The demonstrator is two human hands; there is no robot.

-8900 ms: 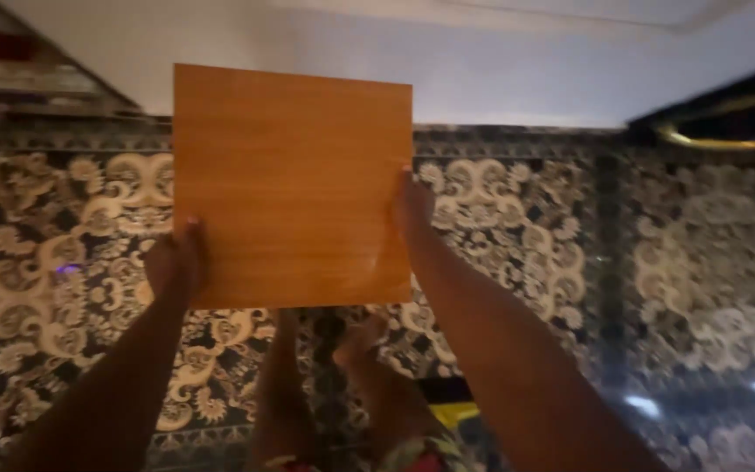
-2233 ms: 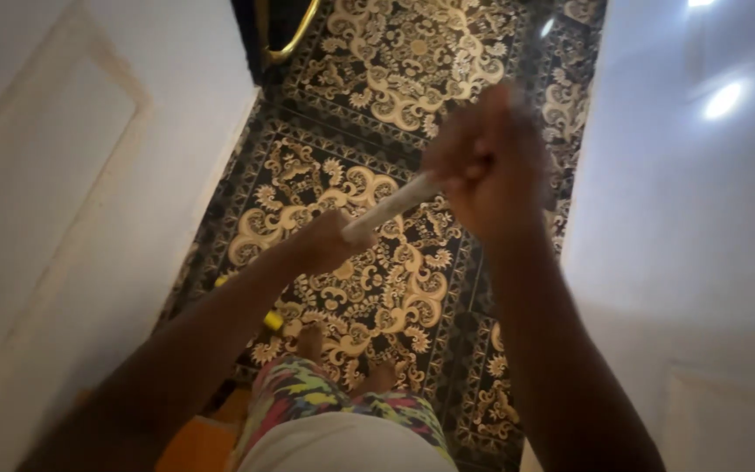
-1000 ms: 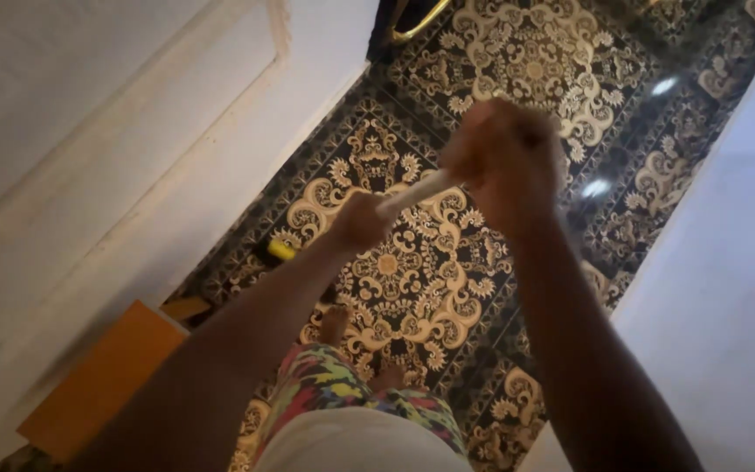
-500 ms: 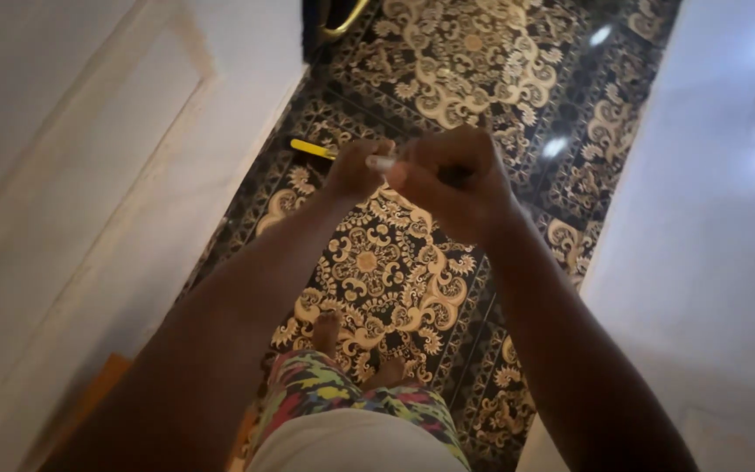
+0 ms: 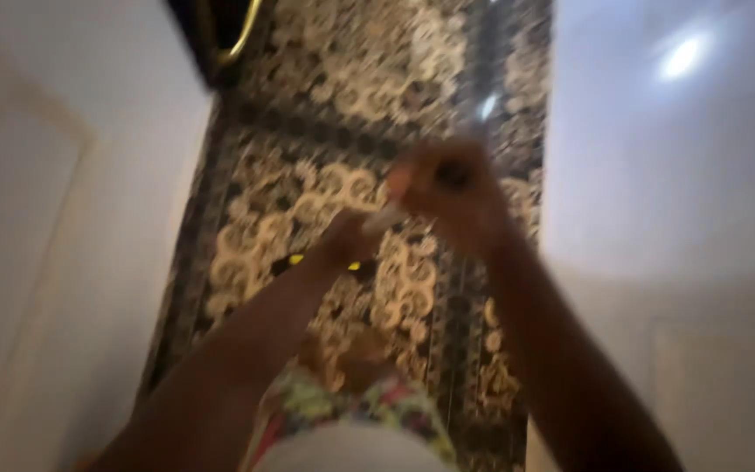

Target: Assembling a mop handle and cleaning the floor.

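Head view, badly blurred: a pale rod (image 5: 384, 216) is being gripped at both ends, the left hand (image 5: 349, 243) and right hand (image 5: 447, 188) closed on it above the patterned floor (image 5: 308, 192). Seemingly it is being twisted or pulled; a firm two-handed hold is being called for.

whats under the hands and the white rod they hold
Below the left hand, right hand and the white rod lies the dark patterned floor, with a small yellow object and the person's feet. Blur and the arms hide more.

Both hands (image 5: 412, 205) on pale stick (image 5: 384, 217)
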